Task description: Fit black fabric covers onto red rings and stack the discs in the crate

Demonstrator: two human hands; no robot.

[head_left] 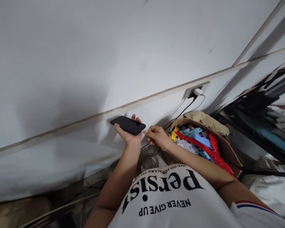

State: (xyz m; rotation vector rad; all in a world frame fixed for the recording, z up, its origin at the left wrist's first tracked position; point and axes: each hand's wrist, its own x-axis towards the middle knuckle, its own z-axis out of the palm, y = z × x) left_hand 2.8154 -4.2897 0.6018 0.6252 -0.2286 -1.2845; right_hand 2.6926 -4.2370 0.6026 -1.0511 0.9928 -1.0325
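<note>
Wall (133, 47) fills most of the view, pale and upright, a thin trim line running across it. Next down in size: white shirt (166, 202), printed front, at the bottom of the view. Cardboard box (228, 150) stands by the foot of the wall on the right, open at the top, with red plastic pieces (204, 147) and blue plastic pieces (201, 139) heaped inside. Looks like loose storage, the box just keeping odd shapes together.

Left hand (131, 137): palm up, gripping the phone (128, 125), thumb on the near long edge, fingertips showing past the far one. Dark side faces up. Grip reads as a cradle: supports it from below and leaves the short end nearest the other hand uncovered.

Right hand (158, 136): fingers closed in a pinch on a small pale cable end (143, 131), right at that short end. Pinch probably suits a part this slim. Can't tell if it's seated or only beside the edge.

Outlet plate (206, 85) is on the wall above the box, holding a white adapter (199, 92) with a thin pale cord. Black cable (180, 114) runs down from beside it, likely routed behind the box because the outlet sits so low.
</note>
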